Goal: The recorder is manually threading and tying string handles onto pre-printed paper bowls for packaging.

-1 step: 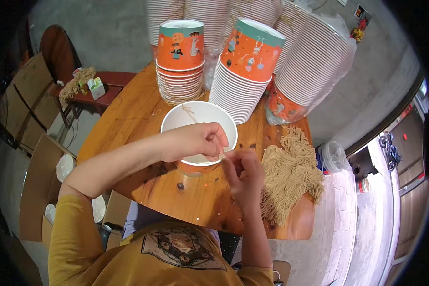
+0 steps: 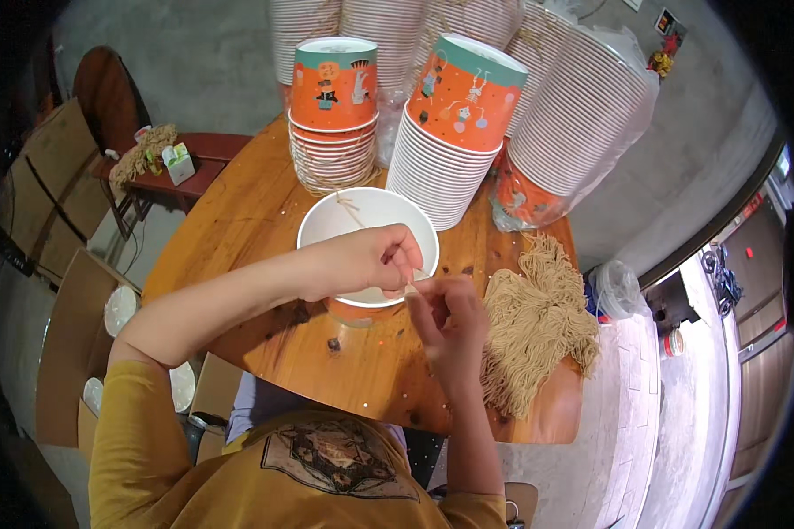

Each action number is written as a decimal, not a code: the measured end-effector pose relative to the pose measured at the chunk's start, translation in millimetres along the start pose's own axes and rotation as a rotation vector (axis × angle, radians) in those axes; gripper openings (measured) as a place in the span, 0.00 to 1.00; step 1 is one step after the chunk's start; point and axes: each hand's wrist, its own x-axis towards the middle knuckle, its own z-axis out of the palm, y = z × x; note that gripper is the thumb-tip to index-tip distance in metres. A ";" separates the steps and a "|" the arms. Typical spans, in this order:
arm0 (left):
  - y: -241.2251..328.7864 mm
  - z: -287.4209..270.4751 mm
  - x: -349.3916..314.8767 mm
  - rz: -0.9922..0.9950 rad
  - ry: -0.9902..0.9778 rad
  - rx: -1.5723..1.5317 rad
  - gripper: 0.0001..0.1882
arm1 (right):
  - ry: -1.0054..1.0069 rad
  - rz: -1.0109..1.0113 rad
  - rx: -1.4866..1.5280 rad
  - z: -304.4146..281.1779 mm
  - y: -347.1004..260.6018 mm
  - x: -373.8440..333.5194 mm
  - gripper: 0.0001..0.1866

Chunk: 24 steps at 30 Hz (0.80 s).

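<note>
An orange paper bucket with a white inside stands upright on the wooden table in front of me. A piece of tan cord hangs inside its far wall. Over the bucket's near right rim, my left hand is closed in a pinch, its forearm crossing the bucket's near side. My right hand pinches at the same spot, its fingertips meeting the left ones. A short pale strand, apparently cord, shows between the fingertips; most of it is hidden. To the right of my right hand lies a loose bundle of tan cords.
Behind the bucket stand a stack of buckets with cords around them, a taller bucket stack and plastic-wrapped stacks. At left are an open cardboard box and a red bench. The table's edge curves close to me.
</note>
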 end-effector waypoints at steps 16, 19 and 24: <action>5.8 1.2 -4.3 0.173 -0.064 0.303 0.15 | 0.006 0.057 0.104 4.2 9.5 3.8 0.06; 9.4 4.7 -6.9 0.185 0.009 0.405 0.17 | -0.016 0.079 0.077 2.3 4.8 3.7 0.08; 10.6 9.6 -8.7 0.252 0.026 0.441 0.16 | -0.032 0.211 0.125 3.0 1.1 7.1 0.07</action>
